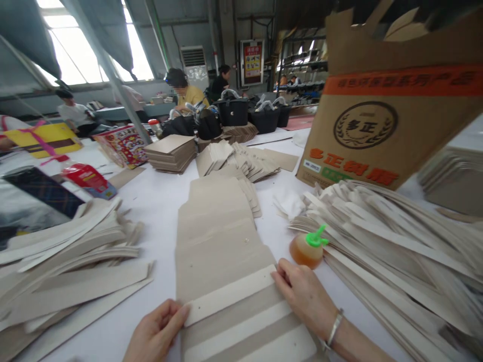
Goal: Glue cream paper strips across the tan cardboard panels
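Note:
A pale cardboard strip (230, 295) lies crosswise over a row of overlapping grey-beige cardboard panels (215, 246). At its left end, my left hand (158, 329) pinches it between thumb and fingers. My right hand (307, 299), with a bracelet at the wrist, pinches the right end. Two more pale strips cross the panels nearer to me, roughly parallel to the first. Just beyond my right hand stands a squat squeeze bottle (306, 251) of amber liquid with a green nozzle cap.
Loose strip piles flank me, left (75, 266) and right (392, 241). A large printed carton (354, 130) stands at the back right. Cardboard stacks (171, 153) and black handbags (232, 111) are farther back, with a red package (88, 178) to the left. Several people sit behind.

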Action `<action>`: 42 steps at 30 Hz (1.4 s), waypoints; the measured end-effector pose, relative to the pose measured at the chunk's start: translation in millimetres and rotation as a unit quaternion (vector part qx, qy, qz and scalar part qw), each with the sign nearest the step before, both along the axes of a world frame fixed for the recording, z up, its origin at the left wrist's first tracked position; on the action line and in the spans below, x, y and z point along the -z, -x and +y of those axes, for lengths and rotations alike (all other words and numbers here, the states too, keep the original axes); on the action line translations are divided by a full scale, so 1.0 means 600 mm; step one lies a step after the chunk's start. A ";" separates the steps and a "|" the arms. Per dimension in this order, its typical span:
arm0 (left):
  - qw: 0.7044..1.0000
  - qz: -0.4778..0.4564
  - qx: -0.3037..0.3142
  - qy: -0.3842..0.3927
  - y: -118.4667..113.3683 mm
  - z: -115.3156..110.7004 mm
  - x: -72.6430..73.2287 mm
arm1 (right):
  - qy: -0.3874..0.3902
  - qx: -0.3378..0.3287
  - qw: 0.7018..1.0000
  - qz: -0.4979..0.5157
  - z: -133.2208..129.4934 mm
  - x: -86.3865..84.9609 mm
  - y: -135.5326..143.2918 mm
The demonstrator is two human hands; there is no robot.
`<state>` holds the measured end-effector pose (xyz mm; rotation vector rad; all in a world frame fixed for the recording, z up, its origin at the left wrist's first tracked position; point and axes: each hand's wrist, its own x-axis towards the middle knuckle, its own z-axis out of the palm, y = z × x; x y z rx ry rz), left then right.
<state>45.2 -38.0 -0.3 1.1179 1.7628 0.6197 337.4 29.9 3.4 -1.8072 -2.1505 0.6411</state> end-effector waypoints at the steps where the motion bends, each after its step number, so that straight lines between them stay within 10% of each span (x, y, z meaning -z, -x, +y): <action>1: 1.000 0.010 -0.002 -0.012 -0.002 -0.001 -0.004 | -0.001 -0.005 1.000 0.001 0.000 0.003 -0.002; 42: 0.982 0.178 0.014 -0.066 -0.019 -0.002 -0.016 | 0.009 -0.040 0.999 -0.009 0.011 0.020 -0.009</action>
